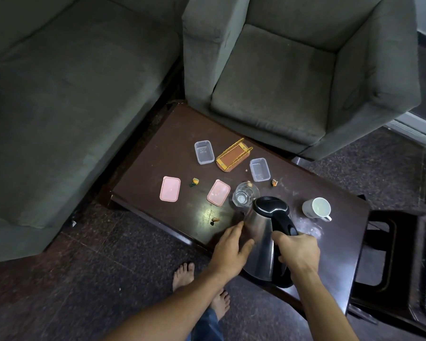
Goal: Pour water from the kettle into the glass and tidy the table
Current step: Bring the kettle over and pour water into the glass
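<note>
Pink plastic marks the left of the dark wooden table (pixel 158 148): a lid (pixel 170 189) lies flat at the far left, a second pink lid (pixel 218 192) sits just left of the glass, and between them is a small orange-and-green scrap (pixel 194 181). Beyond these, toward the far edge, an open clear box (pixel 204 152), a small yellow-framed tray (pixel 234 155) and a second clear box (pixel 259 169) run rightward. The glass (pixel 245 196) stands upright near the table's middle, touching or just beside the second lid; whether it already holds water I cannot tell. The left hand (pixel 231 249) lies open and flat against the steel side of the kettle (pixel 266 242), fingers spread, steadying rather than gripping. The kettle is tipped away from the person, its spout end close over the near rim of the glass and its base lifted toward the near edge. The right hand (pixel 298 249) is wrapped tightly round the black handle. This looks like the pour itself, just beginning or under way. To do it well, I would keep the spout centred over the mouth of the glass, raise the base slowly with the right hand so the stream stays thin, and let the left palm only guide. The likely slip is splashing onto the adjacent lid. A white mug (pixel 316 208) stands to the right, well clear.
</note>
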Available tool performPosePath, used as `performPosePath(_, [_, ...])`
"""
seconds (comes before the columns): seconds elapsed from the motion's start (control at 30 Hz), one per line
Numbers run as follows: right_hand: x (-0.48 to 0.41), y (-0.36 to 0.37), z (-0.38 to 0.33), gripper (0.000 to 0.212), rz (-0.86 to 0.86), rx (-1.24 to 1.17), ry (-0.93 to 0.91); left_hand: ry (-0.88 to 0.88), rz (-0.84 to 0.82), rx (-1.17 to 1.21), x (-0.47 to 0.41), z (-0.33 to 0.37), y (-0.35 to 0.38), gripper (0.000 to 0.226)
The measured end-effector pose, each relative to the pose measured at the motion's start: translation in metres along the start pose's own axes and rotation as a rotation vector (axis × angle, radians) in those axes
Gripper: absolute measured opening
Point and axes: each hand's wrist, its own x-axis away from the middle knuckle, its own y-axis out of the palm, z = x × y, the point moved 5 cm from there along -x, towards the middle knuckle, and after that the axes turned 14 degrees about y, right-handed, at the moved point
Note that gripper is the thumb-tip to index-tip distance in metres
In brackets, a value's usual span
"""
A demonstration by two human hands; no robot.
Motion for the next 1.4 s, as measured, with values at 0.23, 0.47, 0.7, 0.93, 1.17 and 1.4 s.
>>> performPosePath(0.23, [-0.004, 0.0, -0.004, 0.033, 0.007, 0.042, -0.003, -0.024, -0.006, 0.021, -0.002, -0.001, 0.003, 0.068])
performPosePath(0.47, [-0.008, -0.002, -0.007, 0.032, 0.02, 0.072, -0.019, -0.043, -0.009, 0.047, -0.003, 0.001, 0.006, 0.068])
performPosePath(0.7, [-0.011, -0.002, -0.007, 0.032, 0.023, 0.085, -0.03, -0.058, -0.007, 0.069, -0.002, 0.001, 0.007, 0.068])
performPosePath(0.93, [-0.011, -0.003, -0.006, 0.032, 0.026, 0.081, -0.037, -0.059, 0.003, 0.064, -0.001, 0.001, 0.007, 0.068])
performPosePath(1.17, [-0.011, -0.003, -0.005, 0.032, 0.019, 0.082, -0.046, -0.048, 0.011, 0.06, -0.001, 0.003, 0.006, 0.067])
performPosePath(1.4, [-0.012, -0.003, -0.006, 0.036, 0.023, 0.087, -0.033, -0.047, 0.026, 0.072, 0.0, 0.005, 0.006, 0.065])
